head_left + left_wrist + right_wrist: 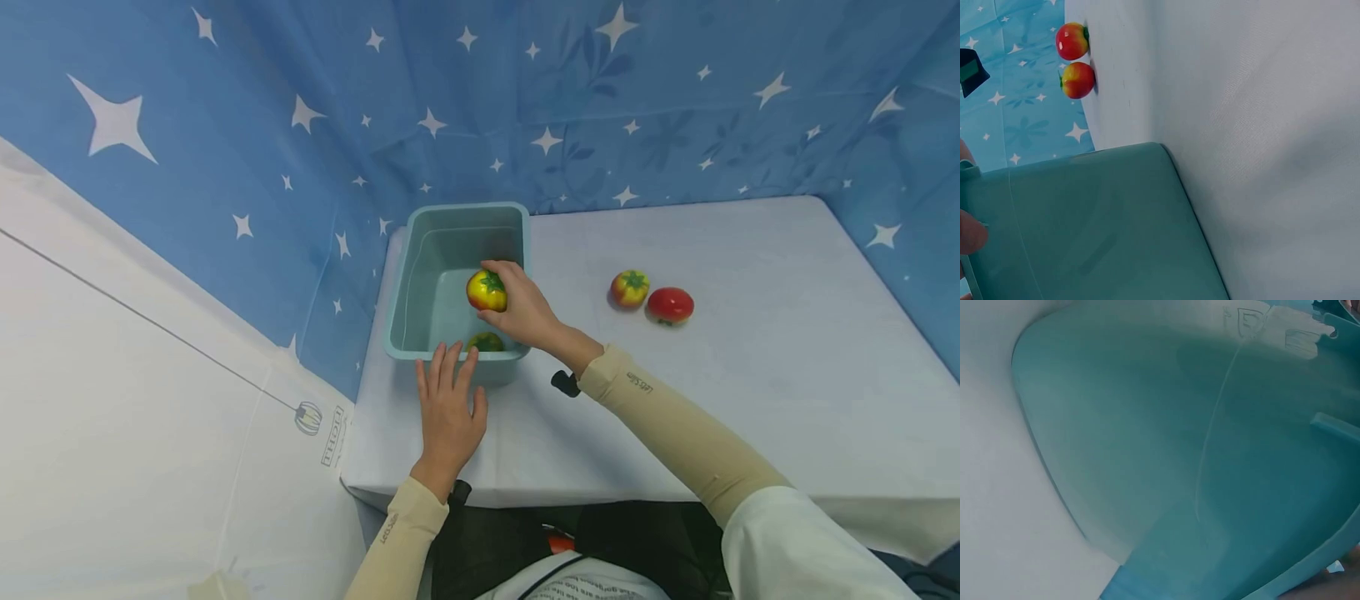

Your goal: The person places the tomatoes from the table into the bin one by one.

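In the head view my right hand [521,310] reaches over the right rim of a blue-green plastic tub [400,312]. Thumb and fingers hold a shiny yellow-and-red toy fruit with a green leafy top [483,292] above the tub's inside. My left hand [450,414] lies at the near rim, its fingers stretched out and fingertips at the edge. Just behind that rim a greenish fruit [486,342] sits in the tub, partly hidden. The right wrist view is filled by the tub's outer wall [1129,437]; the held fruit is hidden there.
Right of the tub, another yellow-red fruit [629,288] and a red tomato-like fruit [671,306] lie close together on the white-covered table [750,392]. A blue star-patterned curtain [465,100] hangs behind the table and along its sides.
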Tool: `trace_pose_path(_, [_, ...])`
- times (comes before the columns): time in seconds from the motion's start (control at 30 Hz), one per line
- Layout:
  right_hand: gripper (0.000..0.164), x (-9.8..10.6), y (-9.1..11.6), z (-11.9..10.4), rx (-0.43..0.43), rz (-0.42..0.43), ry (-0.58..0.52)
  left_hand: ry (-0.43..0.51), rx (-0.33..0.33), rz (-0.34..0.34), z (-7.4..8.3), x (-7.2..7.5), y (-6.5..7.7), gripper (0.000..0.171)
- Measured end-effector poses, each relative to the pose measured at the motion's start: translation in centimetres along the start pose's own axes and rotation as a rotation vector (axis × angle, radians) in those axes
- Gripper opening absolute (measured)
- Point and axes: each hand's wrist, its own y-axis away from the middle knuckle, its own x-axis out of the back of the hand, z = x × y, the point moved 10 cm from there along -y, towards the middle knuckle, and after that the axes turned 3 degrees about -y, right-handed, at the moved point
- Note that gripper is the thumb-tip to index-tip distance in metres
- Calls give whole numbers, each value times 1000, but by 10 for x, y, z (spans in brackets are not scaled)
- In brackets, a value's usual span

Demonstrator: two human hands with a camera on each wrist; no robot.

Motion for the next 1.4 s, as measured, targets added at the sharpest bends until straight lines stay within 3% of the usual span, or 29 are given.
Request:
trace_pose_path(0.3, [74,7,2,-1,10,4,-12,-6,1,-4,1,0,-2,53])
trace_pose_path(0.53, [68,33,7,15,-15,67,46,-8,-7,12,2,0,-3,53])
trace_pose_path(0.77, [59,79,20,65,-159,146,55,3,1,13,0,0,-3,54])
trace_pose_path(1.03, [55,136,55,131,-324,287,50,16,21,0,0,-1,-2,53])
trace_pose_path(1.4, [63,163,109,214,-492,295,176,15,30,0,1,-3,-1,50])
